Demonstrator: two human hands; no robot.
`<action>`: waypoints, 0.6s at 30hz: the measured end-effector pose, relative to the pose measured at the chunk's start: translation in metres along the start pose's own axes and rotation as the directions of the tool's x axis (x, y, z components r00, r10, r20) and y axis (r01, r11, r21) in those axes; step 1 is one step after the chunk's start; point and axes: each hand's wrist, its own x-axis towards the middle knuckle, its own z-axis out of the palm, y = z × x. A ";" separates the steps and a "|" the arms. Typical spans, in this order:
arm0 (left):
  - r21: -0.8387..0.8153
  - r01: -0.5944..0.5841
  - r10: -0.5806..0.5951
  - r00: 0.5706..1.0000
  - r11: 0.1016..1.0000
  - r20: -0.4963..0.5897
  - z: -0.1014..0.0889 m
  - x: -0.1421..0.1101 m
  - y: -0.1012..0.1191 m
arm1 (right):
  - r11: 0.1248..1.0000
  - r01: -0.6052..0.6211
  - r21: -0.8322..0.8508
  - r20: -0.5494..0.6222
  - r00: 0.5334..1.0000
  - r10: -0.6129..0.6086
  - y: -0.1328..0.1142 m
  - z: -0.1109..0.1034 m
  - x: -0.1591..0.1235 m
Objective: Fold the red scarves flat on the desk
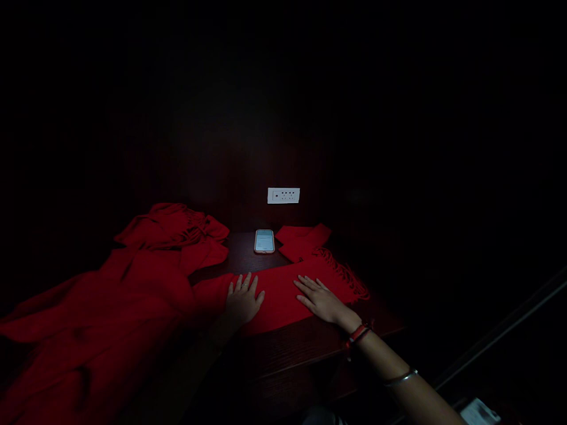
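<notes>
A red fringed scarf (277,295) lies flat across the dark wooden desk, its tassels at the right end. My left hand (243,302) rests palm down on it with the fingers spread. To the right, my right hand (321,300) also presses flat on the cloth, fingers apart, close to the fringe. The scarf's left end runs into a large heap of red cloth (146,289), and where one piece ends and another starts I cannot tell. Behind the flat stretch is a smaller folded red piece (303,239).
A lit phone (264,241) lies face up near the back wall. Above it a white socket panel (283,195) is set in the wall. The desk's front edge (301,363) runs below my hands. A pale object (479,411) shows at lower right. Most surroundings are dark.
</notes>
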 end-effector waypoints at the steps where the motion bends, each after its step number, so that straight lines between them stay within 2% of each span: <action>1: -0.001 0.004 -0.004 1.000 1.000 0.012 0.000 0.001 0.000 | 0.998 -0.054 -0.026 -0.009 0.999 0.053 0.009 -0.002 -0.003; 3: -0.005 0.009 -0.009 0.999 1.000 0.036 0.000 0.002 -0.001 | 0.988 -0.145 -0.059 -0.038 0.989 0.143 0.024 -0.008 -0.009; 5: -0.013 0.011 -0.011 0.998 1.000 0.055 0.000 0.003 -0.001 | 0.985 -0.165 -0.041 -0.072 0.984 0.162 0.025 -0.016 -0.009; 7: -0.016 0.010 -0.009 0.998 1.000 0.062 0.000 0.004 -0.001 | 0.996 -0.091 0.016 -0.087 0.992 0.092 0.012 -0.021 -0.003; 9: -0.014 0.012 -0.011 0.998 1.000 0.057 0.000 0.004 -0.001 | 0.996 0.035 0.076 -0.062 0.998 -0.030 -0.010 -0.020 0.009; 11: -0.010 0.020 -0.020 0.998 1.000 0.056 0.000 0.004 -0.001 | 0.987 0.124 0.107 -0.008 0.992 -0.124 -0.032 -0.013 0.024; 13: -0.009 0.025 -0.024 0.998 1.000 0.060 0.000 0.003 -0.001 | 0.982 0.163 0.095 0.037 0.985 -0.167 -0.042 -0.004 0.034; 15: -0.011 0.022 -0.021 0.998 1.000 0.065 0.000 0.003 -0.001 | 0.985 0.164 0.058 0.057 0.984 -0.167 -0.035 0.004 0.036; 18: -0.011 0.021 -0.020 0.997 1.000 0.079 -0.001 0.002 -0.001 | 0.998 0.062 -0.024 0.051 0.997 -0.061 0.003 0.004 0.026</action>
